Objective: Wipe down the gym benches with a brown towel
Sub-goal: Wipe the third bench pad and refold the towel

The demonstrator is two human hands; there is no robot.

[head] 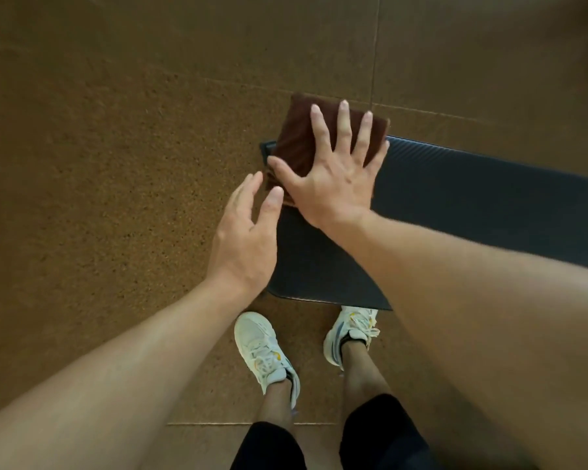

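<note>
Fingers [342, 130] of right hand [333, 178] splayed flat atop brown towel [296, 137] at bench [472, 205] end

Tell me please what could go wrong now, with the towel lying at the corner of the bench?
1. The brown towel hangs past the far corner of the bench; a further push by the flat right hand could slide it onto the floor.
2. The left hand hovers open beside the bench and does not hold the towel, so it may bunch.
</note>
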